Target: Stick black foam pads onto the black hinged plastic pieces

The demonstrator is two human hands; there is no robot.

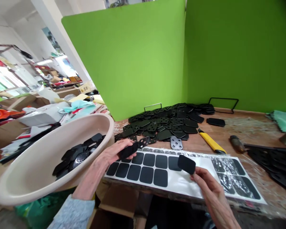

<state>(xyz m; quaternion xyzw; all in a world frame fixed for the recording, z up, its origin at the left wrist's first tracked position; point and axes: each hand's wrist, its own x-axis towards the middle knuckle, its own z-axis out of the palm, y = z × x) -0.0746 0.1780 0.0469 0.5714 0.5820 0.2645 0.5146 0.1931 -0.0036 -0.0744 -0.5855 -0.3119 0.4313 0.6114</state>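
My right hand (211, 187) pinches one corner of a black rounded-square pad (186, 164), held just above a white backing sheet (183, 183). Rows of similar dark pads (146, 175) sit on that sheet, with a bare white stretch below the held pad. On the left, my left hand (112, 152) is closed around a black plate (129, 150) over the sheet's left end; whether it is one plate or a few stacked, I cannot tell. Behind the sheet lies a heap of black plates (165, 124), many with holes. A lighter grey plate with holes (176, 143) rests at its front edge.
A beige tub (108, 122) with black pieces in it stands at the left. A yellow utility knife (212, 143) and a dark bottle (237, 144) lie to the right. Black plates (274, 165) are at the far right. Green panels (138, 60) rise behind the table.
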